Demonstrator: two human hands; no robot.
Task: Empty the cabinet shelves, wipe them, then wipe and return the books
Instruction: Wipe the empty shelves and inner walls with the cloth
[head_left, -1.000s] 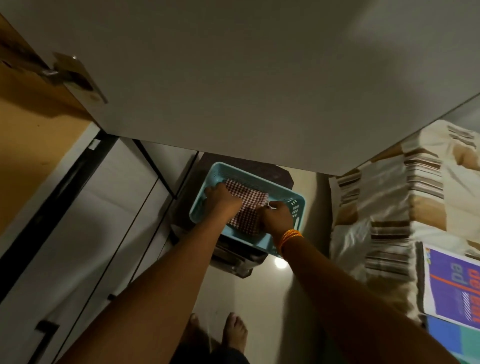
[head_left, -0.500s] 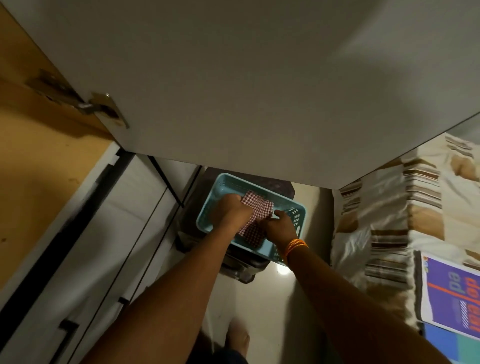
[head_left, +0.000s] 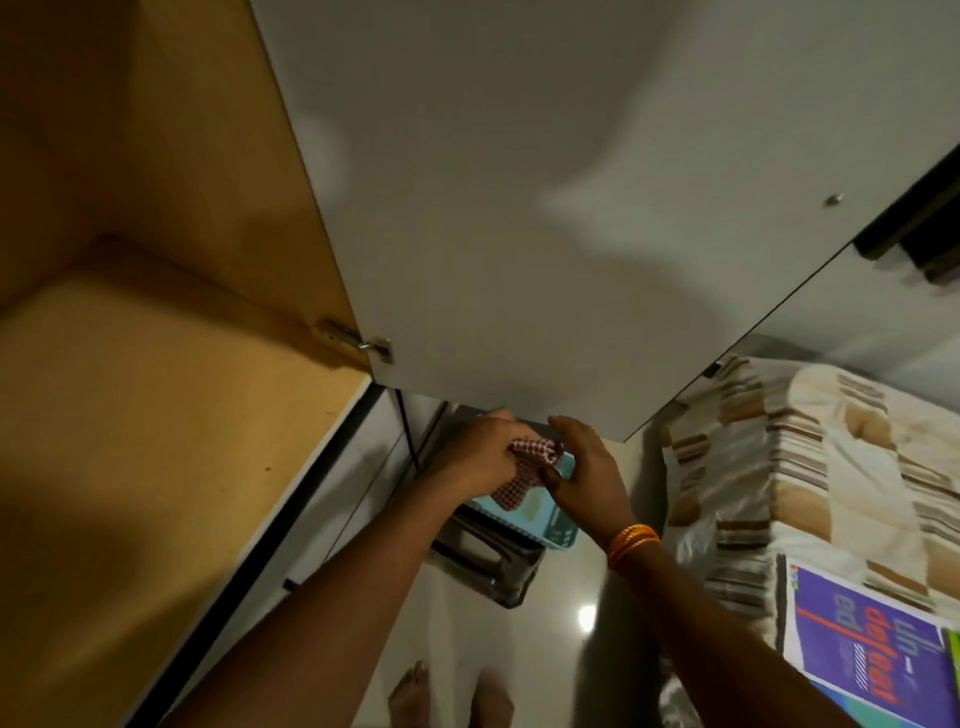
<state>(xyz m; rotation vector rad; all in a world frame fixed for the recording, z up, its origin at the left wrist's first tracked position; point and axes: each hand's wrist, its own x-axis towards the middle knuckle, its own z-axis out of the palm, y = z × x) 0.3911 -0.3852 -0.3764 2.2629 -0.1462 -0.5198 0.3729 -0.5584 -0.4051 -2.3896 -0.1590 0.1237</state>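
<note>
Red-and-white checked cloth (head_left: 522, 470) sat bunched between both hands, just above a light blue plastic basket (head_left: 545, 519) that rested on a dark stool (head_left: 493, 566) on the floor. The left hand (head_left: 480, 457) gripped the cloth's left side with curled fingers; the right hand (head_left: 584, 478), with orange bangles at the wrist, pinched its right edge, its fingers partly extended. The bare wooden cabinet shelf (head_left: 145, 441) lay to the left of the hands and appeared higher, beside the open white cabinet door (head_left: 545, 208). The left hand was nearer the shelf, so carrying the cloth leftward and up to wipe would likely fall to it. A purple book (head_left: 867, 654) lay near right on a striped bedcover (head_left: 810, 467).
</note>
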